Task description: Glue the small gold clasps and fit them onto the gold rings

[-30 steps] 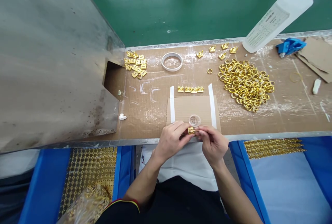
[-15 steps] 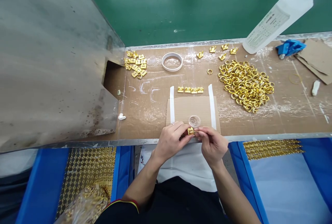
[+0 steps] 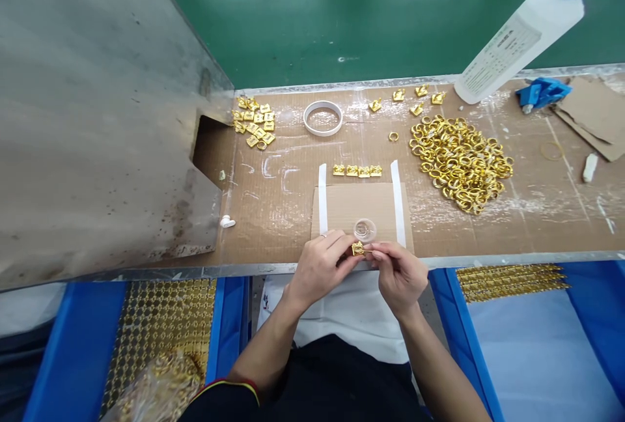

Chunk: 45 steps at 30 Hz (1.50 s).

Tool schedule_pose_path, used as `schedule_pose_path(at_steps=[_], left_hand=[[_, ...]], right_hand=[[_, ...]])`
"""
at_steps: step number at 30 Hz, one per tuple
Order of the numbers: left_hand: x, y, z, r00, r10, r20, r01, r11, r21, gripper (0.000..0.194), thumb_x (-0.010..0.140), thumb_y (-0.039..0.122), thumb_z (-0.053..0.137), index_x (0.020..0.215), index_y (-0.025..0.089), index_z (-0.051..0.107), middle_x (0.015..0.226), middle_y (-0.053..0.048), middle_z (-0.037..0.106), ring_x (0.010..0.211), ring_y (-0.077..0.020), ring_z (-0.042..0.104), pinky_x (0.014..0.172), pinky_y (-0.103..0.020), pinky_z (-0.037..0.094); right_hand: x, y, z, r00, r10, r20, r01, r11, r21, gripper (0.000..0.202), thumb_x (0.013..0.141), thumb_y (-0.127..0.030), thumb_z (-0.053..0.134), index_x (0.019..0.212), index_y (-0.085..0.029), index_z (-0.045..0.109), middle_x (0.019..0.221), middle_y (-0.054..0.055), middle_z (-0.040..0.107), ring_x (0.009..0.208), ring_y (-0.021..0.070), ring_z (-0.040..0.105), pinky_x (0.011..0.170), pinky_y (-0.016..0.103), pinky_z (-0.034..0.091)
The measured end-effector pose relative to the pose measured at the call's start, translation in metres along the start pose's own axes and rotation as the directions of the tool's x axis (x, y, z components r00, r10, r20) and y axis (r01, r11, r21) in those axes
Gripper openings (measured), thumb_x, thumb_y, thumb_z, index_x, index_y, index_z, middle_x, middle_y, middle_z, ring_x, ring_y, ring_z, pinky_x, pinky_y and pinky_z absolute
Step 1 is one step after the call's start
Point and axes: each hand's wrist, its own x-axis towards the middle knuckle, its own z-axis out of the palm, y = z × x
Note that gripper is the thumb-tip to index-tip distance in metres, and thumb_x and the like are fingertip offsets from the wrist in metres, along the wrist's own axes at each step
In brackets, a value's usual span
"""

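Observation:
My left hand [image 3: 319,269] is closed at the fingertips on a small square gold ornament [image 3: 357,249] at the table's front edge. From the other side, my right hand [image 3: 403,279] pinches a thin stick [image 3: 368,251], its tip at the ornament. Just beyond my fingers stands a small clear round cup [image 3: 365,230] on a cardboard pad [image 3: 361,204]. Behind that pad, similar gold ornaments [image 3: 358,171] sit in a short row. Further right lies a heap of gold rings [image 3: 461,161].
More gold ornaments [image 3: 254,126] lie at back left, beside a metal box [image 3: 122,116]. A white tape roll [image 3: 323,118], a tilted bottle [image 3: 520,44] and a blue clip-like object [image 3: 543,94] are at the back. Blue bins [image 3: 229,318] flank my lap, holding gold pieces.
The camera view has shifted very slightly. Both hands keep nearly the same pose, with the stick at the ornament; the ornament appears slightly turned.

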Motion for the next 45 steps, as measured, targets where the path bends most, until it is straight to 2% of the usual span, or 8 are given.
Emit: schedule_pose_path(at_steps=[15, 18, 21, 24, 29, 36, 39, 45], left_hand=[[0.001, 0.000, -0.001, 1.000, 0.031, 0.003, -0.031, 1.000, 0.003, 0.026, 0.104, 0.038, 0.050, 0.108, 0.017, 0.066, 0.082, -0.005, 0.069, 0.072, -0.0182, 0.064, 0.065, -0.028, 0.050], [0.001, 0.000, -0.001, 0.999, 0.030, 0.012, -0.030, 0.999, -0.012, 0.026, 0.104, 0.037, 0.051, 0.109, 0.017, 0.066, 0.085, -0.006, 0.070, 0.073, -0.0187, 0.065, 0.066, -0.029, 0.050], [0.001, 0.001, -0.003, 1.000, 0.021, 0.017, -0.021, 0.999, -0.030, 0.027, 0.104, 0.038, 0.051, 0.109, 0.017, 0.066, 0.083, -0.005, 0.069, 0.072, -0.0180, 0.064, 0.065, -0.028, 0.050], [0.000, 0.001, -0.004, 1.000, 0.020, 0.016, -0.019, 0.999, -0.049, 0.029, 0.104, 0.040, 0.050, 0.112, 0.017, 0.067, 0.080, -0.004, 0.067, 0.070, -0.0172, 0.063, 0.066, -0.028, 0.051], [-0.001, 0.000, -0.004, 1.000, 0.024, 0.009, -0.024, 0.997, -0.067, 0.031, 0.104, 0.040, 0.049, 0.113, 0.016, 0.067, 0.080, -0.004, 0.067, 0.068, -0.0164, 0.061, 0.065, -0.028, 0.051], [0.001, 0.000, -0.006, 0.999, 0.051, -0.011, -0.052, 0.997, -0.062, 0.033, 0.104, 0.041, 0.049, 0.109, 0.014, 0.067, 0.078, -0.004, 0.067, 0.066, -0.0165, 0.060, 0.062, -0.028, 0.049], [0.003, 0.000, -0.007, 0.998, 0.059, -0.015, -0.060, 0.996, -0.063, 0.034, 0.105, 0.041, 0.047, 0.107, 0.014, 0.067, 0.077, -0.003, 0.066, 0.065, -0.0163, 0.060, 0.059, -0.027, 0.048], [0.004, 0.002, -0.005, 0.998, 0.052, -0.043, -0.054, 0.997, -0.055, 0.033, 0.105, 0.041, 0.047, 0.108, 0.015, 0.067, 0.075, -0.002, 0.065, 0.062, -0.0151, 0.058, 0.057, -0.026, 0.046]], right_hand=[[0.001, -0.001, 0.000, 1.000, -0.012, 0.015, 0.011, 0.998, 0.055, 0.016, 0.100, -0.016, 0.062, 0.102, -0.026, 0.074, 0.086, 0.004, 0.080, 0.073, 0.0206, 0.077, 0.064, 0.031, 0.065], [0.000, -0.001, 0.000, 1.000, 0.010, 0.021, -0.012, 0.996, 0.091, 0.015, 0.099, -0.015, 0.062, 0.101, -0.026, 0.073, 0.083, 0.002, 0.079, 0.069, 0.0188, 0.075, 0.056, 0.027, 0.061], [0.006, -0.001, -0.003, 0.996, 0.055, -0.063, -0.048, 0.993, 0.107, 0.014, 0.100, -0.017, 0.061, 0.099, -0.025, 0.072, 0.083, 0.002, 0.077, 0.058, 0.0152, 0.069, 0.048, 0.024, 0.055], [0.022, 0.000, -0.006, 0.991, -0.004, -0.136, 0.003, 1.000, -0.007, 0.011, 0.099, -0.020, 0.064, 0.094, -0.024, 0.073, 0.085, 0.004, 0.074, 0.067, 0.0169, 0.068, 0.056, 0.027, 0.058], [0.043, -0.001, -0.006, 0.990, -0.137, 0.023, 0.139, 0.961, -0.238, 0.014, 0.099, -0.020, 0.065, 0.089, -0.024, 0.074, 0.083, 0.004, 0.066, 0.075, 0.0182, 0.067, 0.065, 0.030, 0.058], [0.048, -0.004, -0.007, 0.976, -0.144, 0.161, 0.178, 0.959, -0.221, 0.014, 0.098, -0.018, 0.064, 0.093, -0.025, 0.075, 0.090, 0.004, 0.065, 0.075, 0.0167, 0.065, 0.061, 0.027, 0.055], [0.051, -0.005, -0.009, 0.981, -0.108, 0.161, 0.135, 0.976, -0.170, 0.014, 0.099, -0.019, 0.064, 0.090, -0.024, 0.074, 0.087, 0.004, 0.067, 0.075, 0.0173, 0.067, 0.064, 0.027, 0.057], [0.040, -0.001, -0.006, 0.997, 0.076, -0.002, -0.076, 0.997, -0.028, 0.016, 0.100, -0.025, 0.062, 0.089, -0.022, 0.071, 0.083, 0.004, 0.076, 0.076, 0.0198, 0.074, 0.068, 0.031, 0.061]])
